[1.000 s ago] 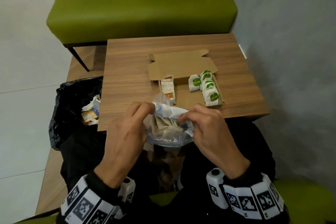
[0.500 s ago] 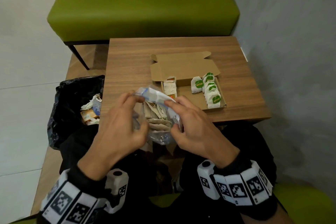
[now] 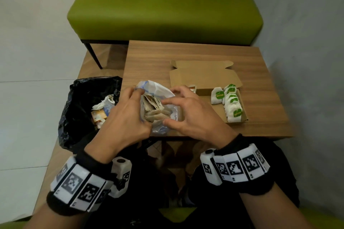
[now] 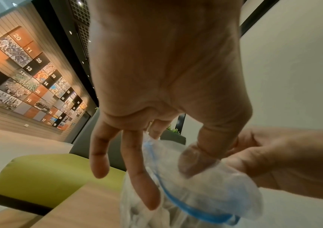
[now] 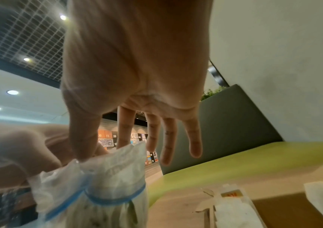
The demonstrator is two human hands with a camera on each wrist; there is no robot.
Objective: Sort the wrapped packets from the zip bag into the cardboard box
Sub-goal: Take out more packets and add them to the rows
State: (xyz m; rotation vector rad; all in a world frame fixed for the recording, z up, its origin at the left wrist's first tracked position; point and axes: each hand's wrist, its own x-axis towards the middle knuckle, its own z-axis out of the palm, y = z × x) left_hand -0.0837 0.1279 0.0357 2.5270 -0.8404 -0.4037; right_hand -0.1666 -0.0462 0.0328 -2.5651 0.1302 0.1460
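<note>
My left hand point(image 3: 124, 117) and right hand point(image 3: 193, 115) pinch the clear blue-zipped plastic bag point(image 3: 158, 96) open at the tabletop's near edge; tilted, its beige packets point(image 3: 154, 108) could spill floorward.

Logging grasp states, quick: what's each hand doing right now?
Left hand: pinches the zip bag at its rim.
Right hand: fingers spread, thumb at the bag's mouth; grip unclear.

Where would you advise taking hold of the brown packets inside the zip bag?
Probably by their upper ends, reaching down through the mouth of the zip bag, which faces up. The brown packets stand bunched there, between the left hand and right hand.
</note>
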